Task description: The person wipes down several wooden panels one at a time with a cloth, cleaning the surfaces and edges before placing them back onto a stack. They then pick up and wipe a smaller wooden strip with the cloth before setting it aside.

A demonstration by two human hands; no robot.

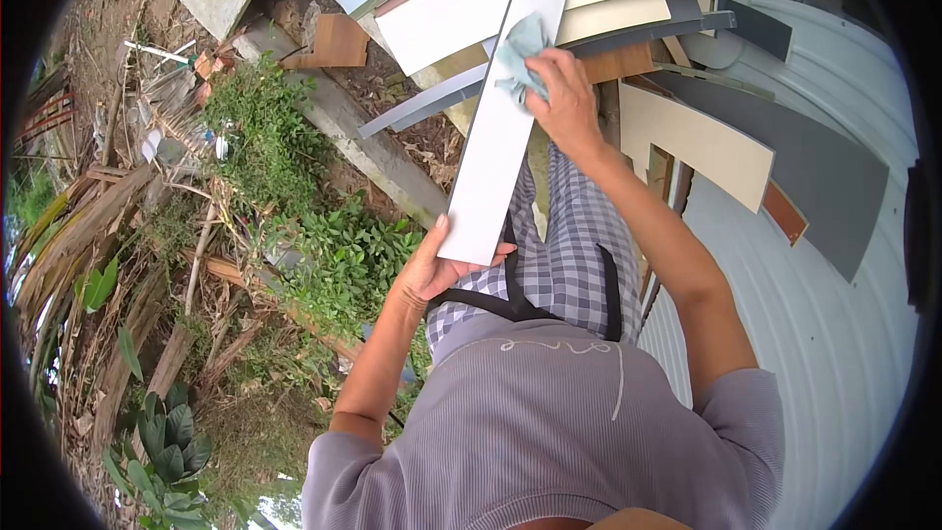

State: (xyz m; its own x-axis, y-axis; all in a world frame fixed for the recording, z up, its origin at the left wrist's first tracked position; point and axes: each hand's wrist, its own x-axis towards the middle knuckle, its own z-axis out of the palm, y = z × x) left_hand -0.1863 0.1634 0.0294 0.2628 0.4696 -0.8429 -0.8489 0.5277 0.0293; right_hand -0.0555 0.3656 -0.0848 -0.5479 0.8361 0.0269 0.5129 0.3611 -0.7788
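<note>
A long white board (496, 162) with a dark edge slants across the middle of the head view. Its near end rests in my left hand (432, 270), thumb on one edge and fingers beneath. My right hand (566, 103) presses a crumpled light blue cloth (523, 49) on the board's face toward the far end. The cloth is gripped between thumb and fingers and covers part of the white surface.
Cream panels (451, 25) and grey strips (432, 103) are stacked ahead. At right, a cream panel (697, 142) and a dark grey sheet (834, 172) lean near a corrugated metal wall (785, 353). Green plants (343, 250) and a concrete beam (363, 132) lie left.
</note>
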